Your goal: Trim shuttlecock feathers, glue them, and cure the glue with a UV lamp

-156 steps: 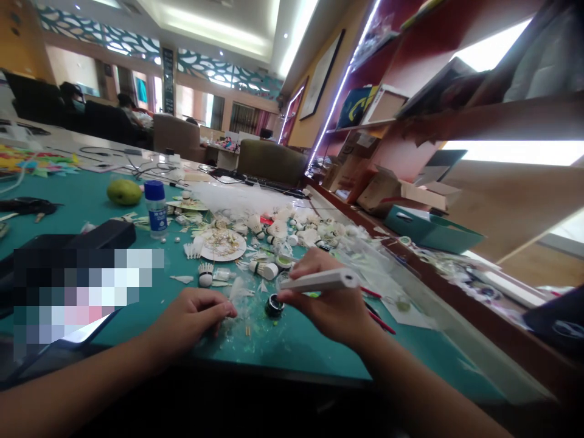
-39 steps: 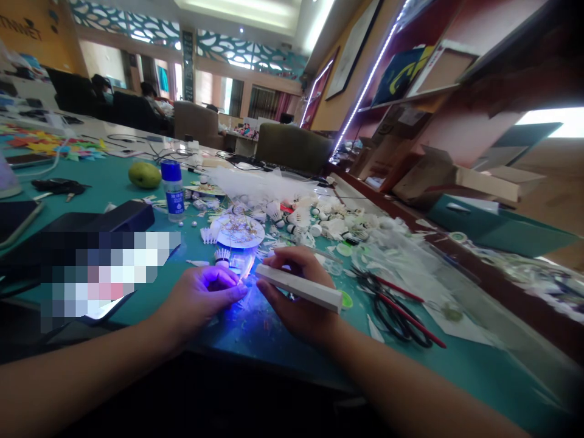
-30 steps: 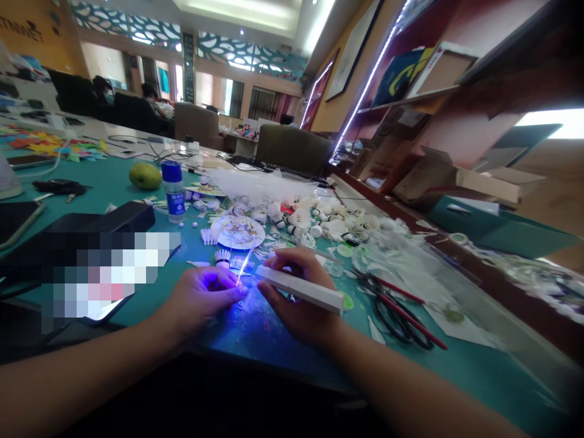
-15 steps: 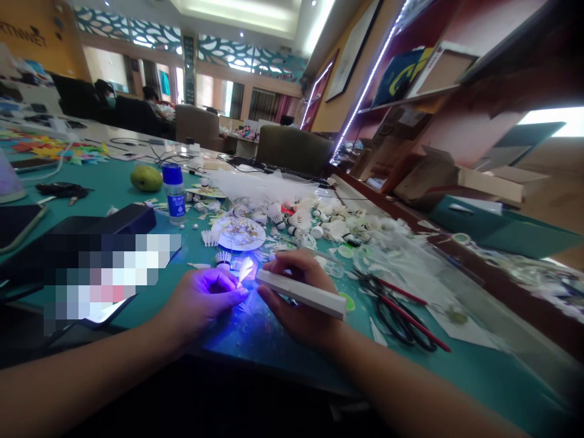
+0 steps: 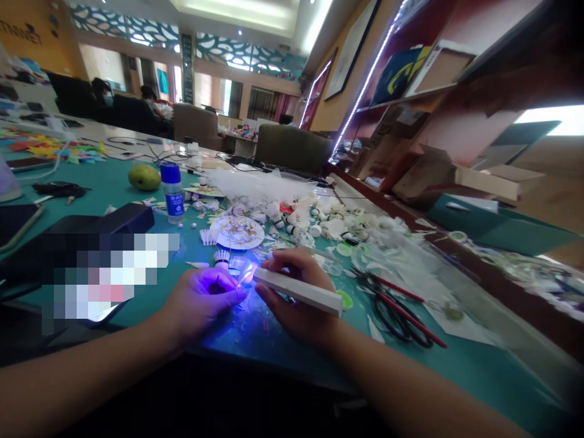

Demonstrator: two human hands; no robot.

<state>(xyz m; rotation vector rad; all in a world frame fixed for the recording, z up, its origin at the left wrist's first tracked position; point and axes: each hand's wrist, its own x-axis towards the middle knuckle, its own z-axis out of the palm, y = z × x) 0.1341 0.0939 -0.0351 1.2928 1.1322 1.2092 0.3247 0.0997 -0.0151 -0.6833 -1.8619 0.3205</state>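
Observation:
My left hand point(image 5: 196, 303) is closed in a pinch on a small feather piece point(image 5: 247, 274), which glows in violet-blue light. A white stick-shaped UV lamp point(image 5: 298, 292) lies in the grip of my right hand point(image 5: 308, 321), its end pointing at the feather piece from close by. Just behind my fingertips stands a small shuttlecock point(image 5: 221, 260). Beyond it, a white plate point(image 5: 218, 236) bears fine gold-coloured bits. The tip of my left thumb and finger hides the feather's lower end.
A blue-capped glue bottle point(image 5: 173, 198) and a green fruit point(image 5: 145, 177) stand at back left. Shuttlecocks point(image 5: 296, 220) and feathers are heaped beyond my hands. Red-handled pliers point(image 5: 406, 316) lie at right. A lit phone point(image 5: 107, 311) is left of my left hand.
The feather piece looks slightly turned and less bright in my left fingers. Both hands keep their grips and stay almost in place; the whole view has shifted a little.

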